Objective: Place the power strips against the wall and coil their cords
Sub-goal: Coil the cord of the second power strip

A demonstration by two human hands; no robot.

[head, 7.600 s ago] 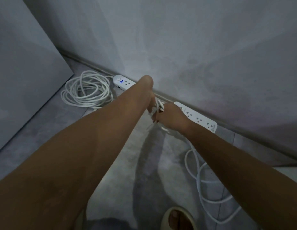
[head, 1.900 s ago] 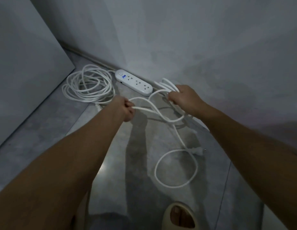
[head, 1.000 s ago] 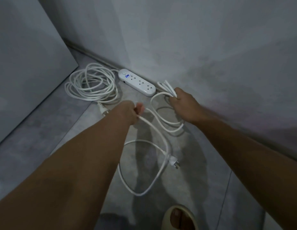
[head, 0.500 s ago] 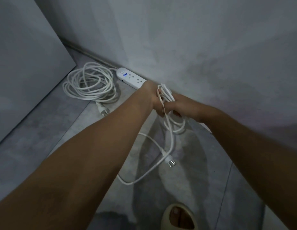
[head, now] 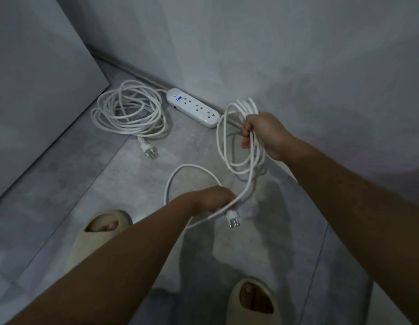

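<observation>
Grey wall (head: 285,55) fills the top and right. It meets the grey floor (head: 98,195) at a dark skirting line (head: 133,72). A flat grey panel (head: 32,73) stands on the left, its lower edge on the floor.

Both bare forearms reach in from the bottom. Two beige open-toe slides are on the feet: left slide (head: 98,238) mid-left, right slide (head: 253,303) at the bottom edge.

A loose white coiled cord (head: 133,130) lies flat on the floor near the panel corner, beside the strip's left end. Its plug (head: 148,150) sticks out toward the camera, prongs on the floor.

The white power strip (head: 194,108) lies flat against the foot of the wall, just right of that coil. It has a round button at the left end and three socket groups along the top. Next to the button is a small blue lit display (head: 179,99), with characters too small to read. No other writing can be read.

A second white cord (head: 218,134) is off the floor, between the hands. Right hand (head: 262,132), near the wall just right of the strip, has its fingers curled round a bunch of several loops, which stick up above the fist and hang below it. One strand runs down to the left hand (head: 213,198), which is closed round the cord near its end. A wide slack loop arcs up behind that hand. The cord's plug (head: 232,220) hangs just under the left hand, prongs down.
</observation>
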